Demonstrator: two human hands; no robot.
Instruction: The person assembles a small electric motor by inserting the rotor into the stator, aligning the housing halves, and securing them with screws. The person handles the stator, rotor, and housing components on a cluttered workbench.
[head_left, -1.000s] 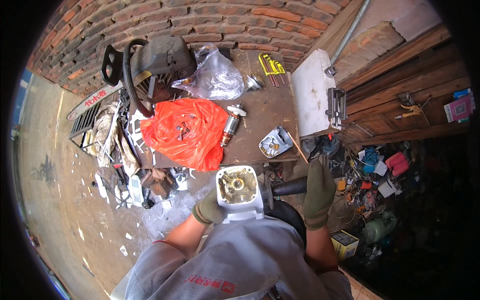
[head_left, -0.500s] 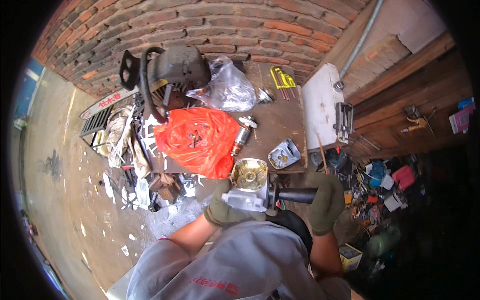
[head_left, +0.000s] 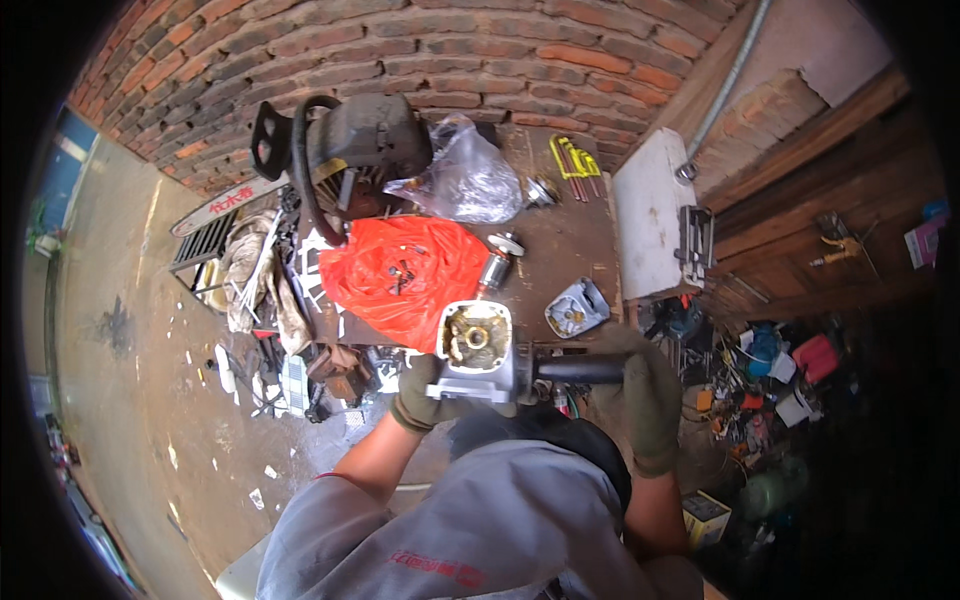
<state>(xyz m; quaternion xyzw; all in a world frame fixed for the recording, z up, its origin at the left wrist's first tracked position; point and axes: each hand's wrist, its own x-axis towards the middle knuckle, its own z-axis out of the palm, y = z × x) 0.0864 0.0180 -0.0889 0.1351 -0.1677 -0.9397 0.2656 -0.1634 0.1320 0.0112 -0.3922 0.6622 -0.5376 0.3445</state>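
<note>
Both my hands wear olive work gloves. My left hand (head_left: 428, 392) grips the underside of a pale metal engine housing (head_left: 474, 346) with a brass-coloured round opening facing up. My right hand (head_left: 640, 385) is closed around a black tool handle (head_left: 578, 370) that runs sideways into the housing's right side. I hold the housing just above the near edge of the brown workbench (head_left: 560, 250), close to my grey-clad chest.
An orange plastic bag (head_left: 405, 270) with small parts on it lies on the bench, beside a clear bag (head_left: 462, 180), a dark chainsaw body (head_left: 350, 140), yellow hex keys (head_left: 575, 158) and a small grey cover (head_left: 577, 308). A white panel (head_left: 650, 220) stands at the right; clutter lies below it.
The view has tilted down and the bench sits lower in frame. My right hand has closed on the black handle, now set sideways against the housing, which has turned slightly.
</note>
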